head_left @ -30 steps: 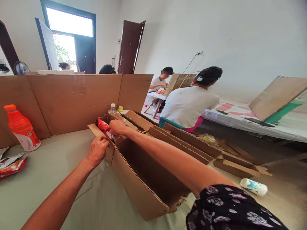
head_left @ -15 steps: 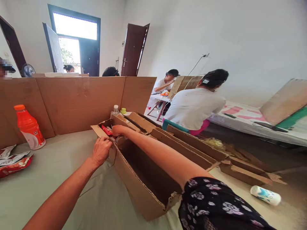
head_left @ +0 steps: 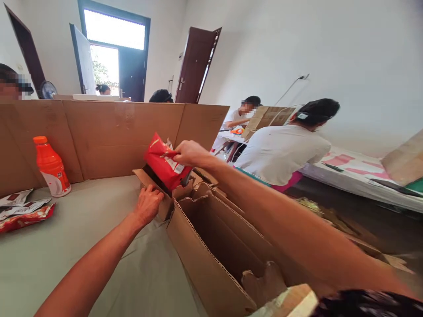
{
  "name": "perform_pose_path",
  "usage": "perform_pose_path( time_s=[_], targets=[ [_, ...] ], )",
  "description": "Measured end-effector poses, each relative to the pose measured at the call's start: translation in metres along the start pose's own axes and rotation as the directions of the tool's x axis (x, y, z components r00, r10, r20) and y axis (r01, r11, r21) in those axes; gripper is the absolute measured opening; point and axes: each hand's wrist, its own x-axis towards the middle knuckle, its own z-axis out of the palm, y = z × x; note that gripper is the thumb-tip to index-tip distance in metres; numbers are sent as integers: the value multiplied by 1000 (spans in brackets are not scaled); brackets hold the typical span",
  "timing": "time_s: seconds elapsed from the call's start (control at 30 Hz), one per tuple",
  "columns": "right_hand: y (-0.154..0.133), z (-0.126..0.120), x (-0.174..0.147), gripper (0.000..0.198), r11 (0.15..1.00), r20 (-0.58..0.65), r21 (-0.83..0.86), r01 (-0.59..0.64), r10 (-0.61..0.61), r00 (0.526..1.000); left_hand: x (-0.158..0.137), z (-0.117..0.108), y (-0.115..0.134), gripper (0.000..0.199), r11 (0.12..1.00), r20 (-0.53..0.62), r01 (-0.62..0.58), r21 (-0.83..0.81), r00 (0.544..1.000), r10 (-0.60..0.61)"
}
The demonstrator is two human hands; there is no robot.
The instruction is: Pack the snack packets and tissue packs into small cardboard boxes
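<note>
Gripping the red pkt [head_left: 167,166] nr its upper R edge, the R hand [head_left: 191,153] is mostly closed, fingers bent onto the wrapper; thumb hard to make out. Pkt tilts at the open top of the small box [head_left: 167,208], upper end well above the rim, lower end by the edges; can't tell how deep it sits. L hand [head_left: 149,203] is half-curled, fingers hooked over the small box's near edge, holding that wall.

Long box [head_left: 201,251] is just beside, on the wearer's side, open-topped w/ room btwn its walls; edges ragged at the near end. R forearm passes above its R side. Cardbd screen [head_left: 112,136] stands behind. Green cloth [head_left: 89,215] spreads L of the boxes, L forearm over it; orange bottle [head_left: 53,169] & flat pkts [head_left: 28,212] lie farther L, well apart from both hands.
</note>
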Motion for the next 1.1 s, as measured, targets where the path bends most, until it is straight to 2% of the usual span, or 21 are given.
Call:
perform_pose_path(
  time_s=[0.07,0.13,0.17,0.23,0.33,0.47,0.53,0.6,0.7,0.77,0.87,0.97,1.03,1.1],
  targets=[
    [-2,-23,-12,26,995,-125,58,84,-76,989,-17,-3,6,38,1000,-33,12,-6,999,-12],
    [-15,-39,-19,24,968,-236,131,214,-179,955,-45,-7,12,54,999,-60,33,0,998,-33],
    [-26,-43,-20,24,948,-264,151,280,-234,936,-62,-9,15,61,999,-69,46,7,997,-45],
    [-60,-46,-22,24,910,-242,151,385,-344,907,-101,-15,17,67,997,-85,75,28,994,-73],
    [-130,-36,-23,23,874,-122,151,462,-447,886,-160,-25,10,62,989,-124,132,70,985,-122],
    [-214,-15,-19,26,852,-118,199,484,-469,875,-214,-37,-18,46,976,-203,178,125,968,-151],
    [-234,-12,-14,30,821,-156,232,522,-499,853,-228,-40,-36,40,973,-239,184,141,960,-147],
    [-236,-13,-11,32,782,-211,260,566,-525,824,-234,-38,-50,36,967,-258,186,175,956,-137],
    [-202,-19,-14,31,749,-289,272,603,-535,794,-231,-31,-56,32,965,-261,178,191,957,-124],
    [-157,-21,-20,28,769,-311,287,571,-489,815,-220,-25,-50,32,973,-263,162,162,958,-115],
    [-70,-18,-33,26,830,-303,370,417,-316,899,-191,-24,-34,31,987,-273,115,115,959,-80],
    [22,-6,-56,26,867,-202,472,158,-68,977,-150,-34,-17,30,997,-300,58,41,953,-43],
    [73,8,-77,25,863,-146,502,53,24,989,-118,-46,-9,31,999,-330,20,-25,944,-27],
    [112,24,-100,26,852,-113,523,-9,79,990,-85,-59,-2,31,996,-361,-17,-82,932,-14]
  ],
)
